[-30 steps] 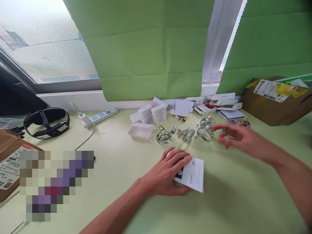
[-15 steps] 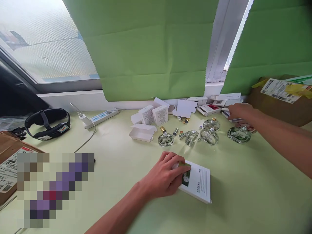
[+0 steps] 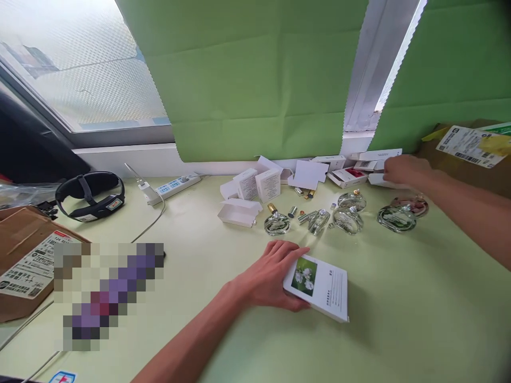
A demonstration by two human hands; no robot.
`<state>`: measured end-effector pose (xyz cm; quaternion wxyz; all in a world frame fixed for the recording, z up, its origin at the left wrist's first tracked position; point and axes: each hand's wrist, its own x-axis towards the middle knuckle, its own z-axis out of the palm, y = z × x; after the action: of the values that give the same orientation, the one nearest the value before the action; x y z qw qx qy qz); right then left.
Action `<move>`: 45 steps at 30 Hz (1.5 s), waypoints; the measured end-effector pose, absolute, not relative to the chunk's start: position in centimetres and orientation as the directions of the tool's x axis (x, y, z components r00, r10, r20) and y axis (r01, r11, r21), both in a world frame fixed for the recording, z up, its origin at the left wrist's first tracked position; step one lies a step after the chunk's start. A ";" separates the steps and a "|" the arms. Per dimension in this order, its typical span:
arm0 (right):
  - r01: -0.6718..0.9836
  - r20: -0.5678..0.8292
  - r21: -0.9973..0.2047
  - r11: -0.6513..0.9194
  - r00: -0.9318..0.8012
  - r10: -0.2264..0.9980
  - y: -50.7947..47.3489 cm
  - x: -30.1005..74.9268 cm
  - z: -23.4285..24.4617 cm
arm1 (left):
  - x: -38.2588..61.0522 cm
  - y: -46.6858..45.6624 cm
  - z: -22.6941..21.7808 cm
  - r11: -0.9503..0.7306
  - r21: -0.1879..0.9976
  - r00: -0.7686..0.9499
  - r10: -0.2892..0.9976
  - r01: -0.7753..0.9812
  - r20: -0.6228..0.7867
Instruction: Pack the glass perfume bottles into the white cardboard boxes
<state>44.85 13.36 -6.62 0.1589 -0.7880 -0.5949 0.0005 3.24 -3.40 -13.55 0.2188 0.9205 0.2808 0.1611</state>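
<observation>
My left hand (image 3: 275, 276) is closed around the left end of a white perfume box (image 3: 337, 282) with a white-flower picture. Its fingers lie along the far edge and the thumb along the near edge. At the far right, my right hand (image 3: 407, 170) is closed at the right end of a small white box (image 3: 381, 180); its fingertips are partly hidden. Below that hand stand a green-tinted glass bottle (image 3: 396, 219) and a pinkish bottle (image 3: 419, 206). Several clear perfume bottles (image 3: 348, 219) stand mid-table, among them a gold-topped bottle (image 3: 277, 224).
Open white cartons (image 3: 239, 214) and silver caps (image 3: 293, 212) lie along the back. On the left are a power strip (image 3: 175, 187), a black headset (image 3: 90, 199), a cardboard box (image 3: 24, 266) and a blurred purple item (image 3: 115, 292). Another cardboard box (image 3: 447, 167) stands back right.
The camera view has shifted slightly. My left hand has moved to the box's left end, uncovering the flower picture. My right hand has shifted the small white box, which now shows more white.
</observation>
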 end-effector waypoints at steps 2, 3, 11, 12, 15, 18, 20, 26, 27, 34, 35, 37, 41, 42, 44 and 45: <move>0.933 0.166 -0.180 -0.312 0.342 0.925 13.1 45.3 -4.2 | 3.2 -3.6 -13.5 -0.739 0.499 0.787 0.594 0.452 0.168; 0.930 0.169 -0.165 -0.328 0.354 0.920 12.9 45.4 -3.0 | 3.2 -3.6 -13.4 -0.739 0.497 0.784 0.597 0.455 0.170; 0.844 0.355 -0.475 -0.250 0.444 0.823 5.2 43.9 4.7 | 3.4 -4.1 -12.9 -0.833 0.361 0.771 0.537 0.420 0.343; 0.783 0.376 -0.609 -0.129 0.428 0.822 3.6 43.5 4.7 | 3.4 -4.1 -12.9 -0.846 0.330 0.767 0.524 0.418 0.372; 0.463 0.424 -0.855 0.235 0.361 0.831 -0.7 41.8 2.7 | 3.6 -4.0 -13.1 -0.878 0.252 0.766 0.478 0.406 0.430; 0.140 0.309 -0.950 0.280 0.269 0.912 -3.5 39.3 -1.2 | 3.5 -3.9 -13.4 -0.894 0.229 0.776 0.448 0.385 0.445; -0.067 0.192 -0.977 0.202 0.140 0.971 -4.4 37.4 -4.1 | 3.3 -3.8 -13.5 -0.887 0.252 0.771 0.461 0.387 0.439; -0.342 0.029 -0.939 0.042 0.045 0.999 -4.9 33.8 -10.0 | 3.3 -3.7 -13.5 -0.879 0.269 0.766 0.475 0.394 0.433; -0.387 0.011 -0.922 0.022 0.030 0.999 -5.0 33.7 -10.4 | 3.3 -3.8 -13.5 -0.880 0.266 0.764 0.474 0.393 0.439; -0.552 -0.042 -0.833 -0.046 -0.020 0.999 -6.3 34.0 -10.2 | 3.1 -3.5 -14.0 -0.860 0.262 0.753 0.510 0.438 0.416; -0.585 -0.052 -0.808 -0.066 -0.041 0.998 -6.3 33.9 -10.1 | 3.0 -3.4 -14.1 -0.858 0.261 0.755 0.514 0.443 0.408; -0.654 -0.065 -0.747 -0.120 -0.108 0.992 -6.4 33.5 -10.1 | 2.8 -3.2 -14.2 -0.856 0.259 0.759 0.516 0.447 0.398; -0.688 -0.061 -0.697 -0.200 -0.221 0.973 -6.4 32.4 -10.5 | 2.9 -3.3 -13.9 -0.842 0.313 0.728 0.538 0.439 0.425; -0.684 -0.059 -0.702 -0.200 -0.224 0.973 -6.5 32.0 -10.5 | 3.1 -3.5 -13.7 -0.832 0.346 0.713 0.551 0.433 0.434; -0.675 -0.040 -0.718 -0.169 -0.202 0.979 -6.6 31.3 -10.6 | 3.5 -4.0 -13.3 -0.811 0.424 0.692 0.574 0.404 0.437; -0.667 -0.016 -0.731 -0.141 -0.190 0.982 -6.6 30.9 -10.6 | 3.6 -4.3 -13.1 -0.799 0.463 0.694 0.580 0.383 0.427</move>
<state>30.94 -6.65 -10.62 0.5812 -0.2595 -0.3028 0.7093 3.64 -4.33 -13.07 0.1715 0.9041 0.2663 0.2867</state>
